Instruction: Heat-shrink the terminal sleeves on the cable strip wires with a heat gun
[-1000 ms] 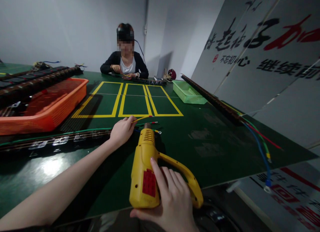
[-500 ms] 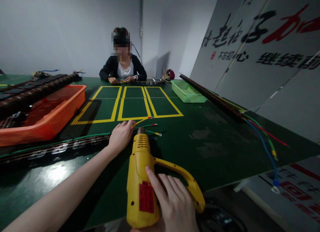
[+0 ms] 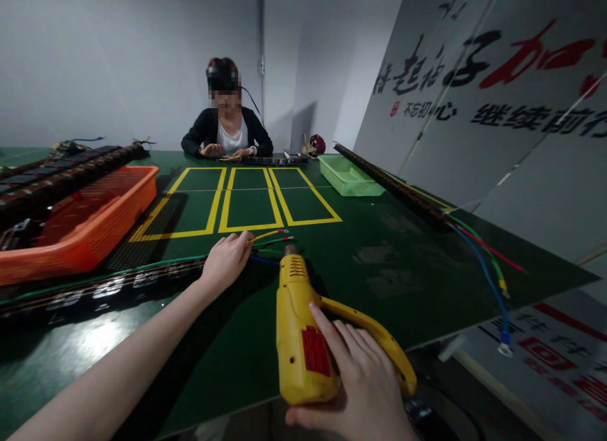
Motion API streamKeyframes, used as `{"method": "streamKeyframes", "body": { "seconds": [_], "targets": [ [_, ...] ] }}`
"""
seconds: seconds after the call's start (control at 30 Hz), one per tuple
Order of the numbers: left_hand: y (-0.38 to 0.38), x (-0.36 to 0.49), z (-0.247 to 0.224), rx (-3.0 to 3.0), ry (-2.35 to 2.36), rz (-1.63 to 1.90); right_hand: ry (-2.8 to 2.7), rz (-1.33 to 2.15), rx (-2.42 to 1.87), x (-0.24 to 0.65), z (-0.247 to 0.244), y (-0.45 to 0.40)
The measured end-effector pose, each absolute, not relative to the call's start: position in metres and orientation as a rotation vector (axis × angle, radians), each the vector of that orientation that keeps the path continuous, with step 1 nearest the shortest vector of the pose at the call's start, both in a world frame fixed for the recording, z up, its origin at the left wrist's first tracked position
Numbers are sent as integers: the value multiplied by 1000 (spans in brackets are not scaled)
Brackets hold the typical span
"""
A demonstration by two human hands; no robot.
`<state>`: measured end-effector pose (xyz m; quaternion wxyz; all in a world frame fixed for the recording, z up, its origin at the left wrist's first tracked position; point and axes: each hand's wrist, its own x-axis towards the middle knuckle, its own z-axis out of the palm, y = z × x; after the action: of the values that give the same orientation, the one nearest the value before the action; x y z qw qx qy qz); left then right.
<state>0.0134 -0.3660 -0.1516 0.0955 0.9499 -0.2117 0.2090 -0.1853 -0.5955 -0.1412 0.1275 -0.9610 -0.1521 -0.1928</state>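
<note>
My right hand [image 3: 363, 371] is wrapped round a yellow heat gun [image 3: 303, 340] with a red label, one finger lying along its body. The metal nozzle points away from me, close to the wire ends. My left hand [image 3: 227, 259] pinches a yellow wire [image 3: 267, 236] that ends in a red sleeve and a ring terminal. Just beside it, a green wire [image 3: 272, 241] with a red sleeve sticks out past the fingers. A blue wire [image 3: 265, 260] runs behind the nozzle, its end hidden. These wires lead from a long dark cable strip [image 3: 142, 279] lying on the left.
An orange basket [image 3: 118, 219] with dark strips over it stands left. Yellow taped rectangles mark the green table [image 3: 403, 289]. A green tray [image 3: 351, 178] and another strip [image 3: 403, 191] with loose wire ends lie right. Across the table, a person [image 3: 227, 128] handles wires.
The heat gun in my right hand has shifted right, its nozzle now right of the sleeved wire ends. My left hand keeps its pinch on the yellow wire. The view has turned slightly right.
</note>
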Motion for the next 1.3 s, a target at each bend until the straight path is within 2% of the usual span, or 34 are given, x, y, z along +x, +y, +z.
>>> {"method": "streamKeyframes", "body": {
  "seconds": [0.3, 0.93, 1.3],
  "targets": [
    [-368, 13, -152, 2815, -617, 632, -309, 32, -2782, -179, -125, -592],
    [-365, 14, -154, 2794, -614, 574, -631, -346, -2713, -173, -142, -544],
    [-364, 14, -154, 2786, -651, 588, -492, -136, -2756, -176, -130, -582]
  ]
}}
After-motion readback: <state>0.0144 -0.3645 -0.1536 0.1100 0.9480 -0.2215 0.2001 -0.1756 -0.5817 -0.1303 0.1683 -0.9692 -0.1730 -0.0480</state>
